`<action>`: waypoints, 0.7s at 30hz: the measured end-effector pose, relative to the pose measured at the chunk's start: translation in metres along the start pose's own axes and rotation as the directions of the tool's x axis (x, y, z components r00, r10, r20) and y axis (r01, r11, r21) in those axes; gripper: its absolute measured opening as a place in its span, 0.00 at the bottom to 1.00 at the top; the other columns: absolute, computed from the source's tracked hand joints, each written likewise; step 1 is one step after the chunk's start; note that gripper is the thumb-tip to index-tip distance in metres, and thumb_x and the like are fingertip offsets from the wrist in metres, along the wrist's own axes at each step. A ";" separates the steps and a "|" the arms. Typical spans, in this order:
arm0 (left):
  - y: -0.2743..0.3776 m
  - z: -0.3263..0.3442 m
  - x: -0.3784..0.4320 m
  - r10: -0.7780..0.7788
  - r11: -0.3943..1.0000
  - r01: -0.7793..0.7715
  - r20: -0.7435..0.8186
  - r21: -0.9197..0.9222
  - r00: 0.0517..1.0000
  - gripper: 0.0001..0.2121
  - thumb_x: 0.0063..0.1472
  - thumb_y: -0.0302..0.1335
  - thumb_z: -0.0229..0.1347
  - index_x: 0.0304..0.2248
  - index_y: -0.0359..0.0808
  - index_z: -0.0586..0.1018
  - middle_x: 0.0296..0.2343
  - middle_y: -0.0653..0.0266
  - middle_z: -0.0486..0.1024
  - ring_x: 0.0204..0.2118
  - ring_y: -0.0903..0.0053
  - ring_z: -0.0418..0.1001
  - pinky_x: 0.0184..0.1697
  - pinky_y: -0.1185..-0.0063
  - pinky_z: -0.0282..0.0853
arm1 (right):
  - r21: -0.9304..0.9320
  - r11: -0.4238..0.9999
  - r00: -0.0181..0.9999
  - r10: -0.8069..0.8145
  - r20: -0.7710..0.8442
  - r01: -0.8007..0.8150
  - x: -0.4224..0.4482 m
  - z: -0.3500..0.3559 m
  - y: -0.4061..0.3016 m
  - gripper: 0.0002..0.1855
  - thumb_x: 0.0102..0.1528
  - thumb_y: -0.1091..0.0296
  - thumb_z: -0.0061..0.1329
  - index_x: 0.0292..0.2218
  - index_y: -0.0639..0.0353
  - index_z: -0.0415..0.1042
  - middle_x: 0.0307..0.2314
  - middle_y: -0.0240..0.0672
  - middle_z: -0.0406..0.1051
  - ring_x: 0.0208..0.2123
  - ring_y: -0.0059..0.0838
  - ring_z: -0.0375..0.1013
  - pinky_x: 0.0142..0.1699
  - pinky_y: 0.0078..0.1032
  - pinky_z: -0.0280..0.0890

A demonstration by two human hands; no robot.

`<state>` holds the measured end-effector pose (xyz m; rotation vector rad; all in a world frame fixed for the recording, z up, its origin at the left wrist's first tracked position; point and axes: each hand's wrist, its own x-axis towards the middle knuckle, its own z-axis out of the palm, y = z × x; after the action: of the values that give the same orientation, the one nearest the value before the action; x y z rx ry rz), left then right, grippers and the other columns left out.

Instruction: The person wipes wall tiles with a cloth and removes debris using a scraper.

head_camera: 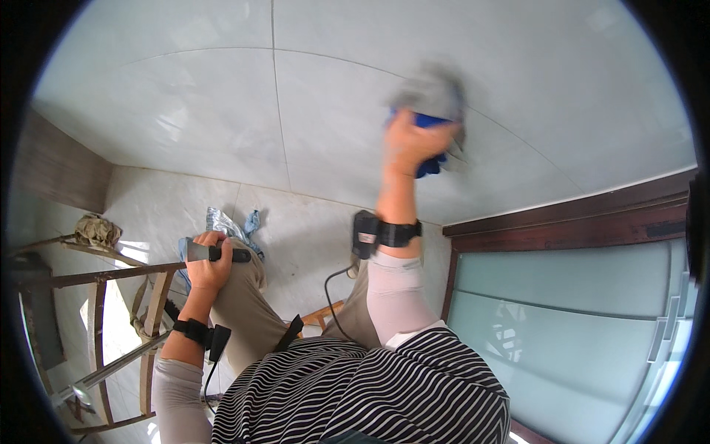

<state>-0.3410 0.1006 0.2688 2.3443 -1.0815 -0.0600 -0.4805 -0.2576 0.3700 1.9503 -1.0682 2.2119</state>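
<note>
My right hand (419, 141) is raised against the large grey-white wall tiles (333, 116), gripping a blue and grey cloth (435, 102) that is blurred by motion. The cloth lies over a tile joint or close beside it. Low on the left, my left hand (209, 261) rests near my knee. Its fingers are closed around the black handle of a putty knife or scraper (201, 252) with a flat grey blade. Each of my wrists wears a black strap with a small device and a cable.
A wooden ladder (158, 297) stands at my left, with a brown crumpled cloth (99, 230) on its far side. Blue rags and silvery plastic (224, 222) lie beyond my left hand. A dark red wooden frame (554, 236) surrounds a frosted glass door (560, 333) at the right.
</note>
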 end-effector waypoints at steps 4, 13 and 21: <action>-0.001 0.001 -0.002 -0.021 1.000 0.021 0.031 0.019 0.999 0.07 0.54 0.31 0.53 0.28 0.36 0.77 0.30 0.58 0.76 0.37 0.60 0.72 0.42 0.67 0.66 | -0.045 0.944 0.843 -0.270 0.465 0.327 -0.064 0.030 -0.042 0.09 0.42 0.73 0.52 0.24 0.57 0.63 0.22 0.38 0.63 0.25 0.43 0.69 0.30 0.37 0.65; -0.020 -0.010 -0.010 -0.049 0.998 0.053 -0.096 0.040 0.994 0.09 0.55 0.33 0.53 0.26 0.36 0.77 0.25 0.57 0.76 0.32 0.59 0.72 0.37 0.68 0.66 | -0.224 0.975 0.267 0.214 0.940 0.007 -0.188 -0.017 0.058 0.10 0.45 0.67 0.51 0.31 0.59 0.70 0.29 0.44 0.73 0.33 0.49 0.73 0.38 0.42 0.69; -0.026 -0.001 -0.015 -0.160 0.987 0.161 -0.080 0.010 0.984 0.11 0.56 0.38 0.51 0.28 0.39 0.77 0.29 0.59 0.77 0.34 0.59 0.74 0.36 0.66 0.69 | -0.180 0.241 -0.108 0.285 0.952 -0.954 -0.124 -0.056 0.060 0.18 0.48 0.74 0.55 0.42 0.64 0.72 0.35 0.33 0.74 0.35 0.25 0.72 0.43 0.26 0.68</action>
<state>-0.3329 0.1257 0.2534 2.4235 -0.8570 -0.0184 -0.5268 -0.2244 0.2328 4.0455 -2.2145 1.4321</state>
